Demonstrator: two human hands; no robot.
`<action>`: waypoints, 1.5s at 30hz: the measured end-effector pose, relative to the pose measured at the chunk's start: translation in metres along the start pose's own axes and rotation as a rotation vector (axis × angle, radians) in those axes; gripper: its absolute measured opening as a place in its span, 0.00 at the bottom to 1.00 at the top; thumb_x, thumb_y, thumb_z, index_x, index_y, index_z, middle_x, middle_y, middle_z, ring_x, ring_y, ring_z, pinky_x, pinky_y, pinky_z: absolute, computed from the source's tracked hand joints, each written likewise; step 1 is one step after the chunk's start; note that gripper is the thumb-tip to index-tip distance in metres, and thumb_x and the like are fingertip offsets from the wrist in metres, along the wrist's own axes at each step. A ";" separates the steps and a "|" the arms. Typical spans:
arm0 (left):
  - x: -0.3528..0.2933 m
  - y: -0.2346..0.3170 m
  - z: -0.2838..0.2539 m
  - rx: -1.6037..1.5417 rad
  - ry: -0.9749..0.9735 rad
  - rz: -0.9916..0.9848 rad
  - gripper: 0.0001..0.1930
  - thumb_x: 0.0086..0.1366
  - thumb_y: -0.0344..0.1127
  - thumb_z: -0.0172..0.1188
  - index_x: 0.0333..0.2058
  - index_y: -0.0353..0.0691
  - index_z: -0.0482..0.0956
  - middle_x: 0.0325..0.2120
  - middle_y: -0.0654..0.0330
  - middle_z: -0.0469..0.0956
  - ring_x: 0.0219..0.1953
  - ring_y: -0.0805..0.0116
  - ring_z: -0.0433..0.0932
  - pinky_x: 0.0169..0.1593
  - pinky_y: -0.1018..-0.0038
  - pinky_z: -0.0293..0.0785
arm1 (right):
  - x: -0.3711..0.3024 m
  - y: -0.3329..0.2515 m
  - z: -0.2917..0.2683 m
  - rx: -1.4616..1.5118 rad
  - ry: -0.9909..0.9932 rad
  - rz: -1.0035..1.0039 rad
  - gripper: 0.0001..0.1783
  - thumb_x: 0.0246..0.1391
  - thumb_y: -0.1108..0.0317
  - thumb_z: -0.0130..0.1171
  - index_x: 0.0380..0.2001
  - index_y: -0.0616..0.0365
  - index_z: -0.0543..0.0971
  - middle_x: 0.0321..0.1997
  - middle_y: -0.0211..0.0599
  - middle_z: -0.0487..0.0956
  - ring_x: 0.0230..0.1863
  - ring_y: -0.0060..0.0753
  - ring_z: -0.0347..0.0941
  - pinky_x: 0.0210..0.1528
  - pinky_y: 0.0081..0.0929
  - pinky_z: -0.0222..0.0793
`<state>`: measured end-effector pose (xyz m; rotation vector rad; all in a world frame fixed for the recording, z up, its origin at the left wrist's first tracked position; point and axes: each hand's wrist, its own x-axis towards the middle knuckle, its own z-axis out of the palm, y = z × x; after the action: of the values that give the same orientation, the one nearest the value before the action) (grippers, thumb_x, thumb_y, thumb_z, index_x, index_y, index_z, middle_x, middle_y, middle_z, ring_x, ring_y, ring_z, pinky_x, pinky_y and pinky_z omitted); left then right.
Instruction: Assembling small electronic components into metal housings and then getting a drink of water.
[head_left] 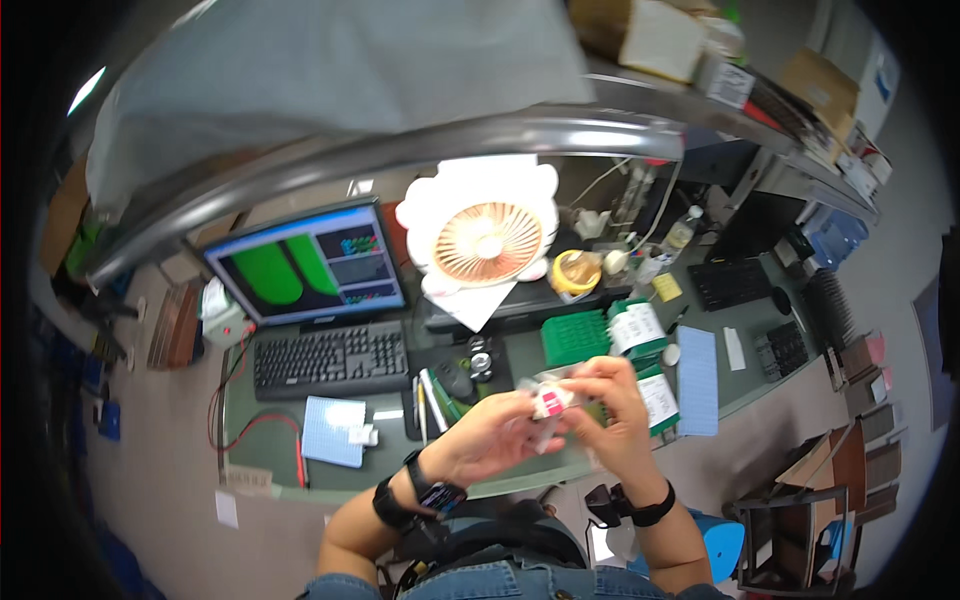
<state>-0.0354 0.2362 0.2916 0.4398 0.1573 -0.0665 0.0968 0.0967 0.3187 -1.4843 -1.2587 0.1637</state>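
Observation:
Above the desk's front edge, both hands are on a small see-through plastic bag (pixel 551 402) with a white and magenta label. My left hand (pixel 490 437) grips the bag from the left, its fingers closed around the lower part. From the right, my right hand (pixel 617 412) pinches the bag's upper side with bent fingers and thumb. What lies inside the bag cannot be made out. Just beyond the hands, a green ridged tray (pixel 574 339) rests on the desk. Green boxes with white labels (pixel 657 400) stand close to the right hand.
A keyboard (pixel 330 360) sits before a lit monitor (pixel 305 262). Behind the hands stands a white flower-shaped fan (pixel 487 243). Pens (pixel 431 402), a mouse (pixel 456 380) and light-blue mats (pixel 334 430) lie on the desk. A metal bar (pixel 400 150) crosses above. Red test leads (pixel 300 460) hang at left.

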 end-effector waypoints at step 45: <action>-0.040 -0.019 0.028 1.293 0.215 0.381 0.05 0.60 0.30 0.63 0.33 0.37 0.76 0.22 0.69 0.72 0.22 0.86 0.66 0.24 0.87 0.60 | -0.054 -0.020 -0.001 -0.274 0.002 -0.014 0.12 0.40 0.69 0.70 0.28 0.53 0.76 0.38 0.32 0.74 0.35 0.38 0.74 0.35 0.29 0.70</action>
<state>-0.0732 0.2080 0.3151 1.7624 0.2278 0.2773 0.0631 0.0516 0.3072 -1.7072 -1.3291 -0.0206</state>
